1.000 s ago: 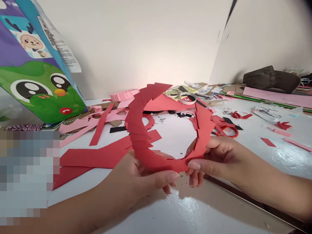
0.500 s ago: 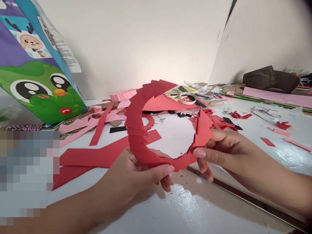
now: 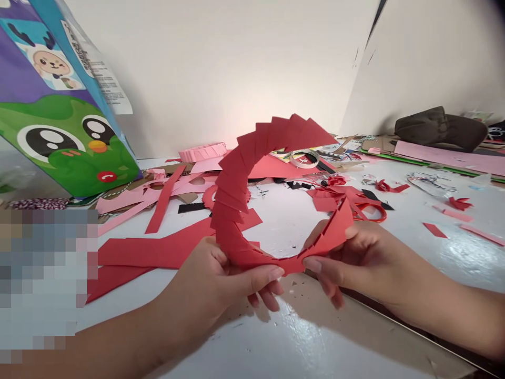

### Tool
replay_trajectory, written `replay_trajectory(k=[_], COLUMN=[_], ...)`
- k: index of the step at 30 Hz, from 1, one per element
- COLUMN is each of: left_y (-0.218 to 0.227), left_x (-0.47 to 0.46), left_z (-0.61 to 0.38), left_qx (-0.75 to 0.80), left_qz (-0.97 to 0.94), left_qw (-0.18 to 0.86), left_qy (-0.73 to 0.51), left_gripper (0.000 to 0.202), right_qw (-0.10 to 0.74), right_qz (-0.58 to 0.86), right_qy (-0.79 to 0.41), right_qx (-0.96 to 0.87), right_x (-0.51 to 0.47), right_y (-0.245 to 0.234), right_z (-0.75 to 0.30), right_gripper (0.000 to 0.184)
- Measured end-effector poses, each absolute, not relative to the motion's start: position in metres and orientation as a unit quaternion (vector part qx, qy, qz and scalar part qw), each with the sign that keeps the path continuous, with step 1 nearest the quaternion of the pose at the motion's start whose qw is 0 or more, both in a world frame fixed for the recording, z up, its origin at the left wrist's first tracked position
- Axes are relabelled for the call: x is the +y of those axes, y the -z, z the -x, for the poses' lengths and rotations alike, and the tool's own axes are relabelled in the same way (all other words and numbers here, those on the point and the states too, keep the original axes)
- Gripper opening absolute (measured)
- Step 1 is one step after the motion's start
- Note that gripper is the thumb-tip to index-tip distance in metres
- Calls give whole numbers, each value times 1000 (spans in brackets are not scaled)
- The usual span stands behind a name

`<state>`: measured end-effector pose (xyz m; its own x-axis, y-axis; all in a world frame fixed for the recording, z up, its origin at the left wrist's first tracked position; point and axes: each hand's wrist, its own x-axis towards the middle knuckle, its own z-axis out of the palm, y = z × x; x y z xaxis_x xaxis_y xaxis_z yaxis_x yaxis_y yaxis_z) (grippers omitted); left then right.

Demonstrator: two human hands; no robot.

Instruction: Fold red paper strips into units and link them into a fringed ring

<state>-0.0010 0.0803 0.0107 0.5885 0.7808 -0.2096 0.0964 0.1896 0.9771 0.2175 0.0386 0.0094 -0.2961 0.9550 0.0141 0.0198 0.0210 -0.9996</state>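
Above the white counter (image 3: pixel 471 258), a notched red paper ring (image 3: pixel 232 210) stands tilted up between both hands, its lower arc gripped in the fingers (image 3: pixel 268 297). The left hand (image 3: pixel 209 281) pinches the ring between thumb and curled fingers; the right hand (image 3: pixel 355 266) pinches its lower right the same way. Both forearms angle inward. Red paper strips (image 3: pixel 153 252) lie beyond on the counter.

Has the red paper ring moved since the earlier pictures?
Yes, the red paper ring has risen: its upper end now reaches above the tape roll, having stopped left of it earlier.
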Motion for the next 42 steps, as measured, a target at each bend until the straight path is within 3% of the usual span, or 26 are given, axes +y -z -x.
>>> replay_trajectory(k=[29, 37, 42], left_y=[-13, -11, -12], left_x=[80, 82, 80], left_z=[-1, 0, 0], left_qx=[398, 370, 368], left_qz=[-549, -571, -558], left_qw=[680, 689, 700], left_qy=[-280, -252, -251], left_gripper=[21, 23, 23], right_qw=[399, 408, 405], right_qz=[444, 418, 433], right_qy=[-545, -564, -554], right_qx=[-589, -584, -585], right_x=[39, 43, 44], right_y=[-7, -6, -7], right_z=[-220, -220, -220], right_gripper=[31, 12, 14])
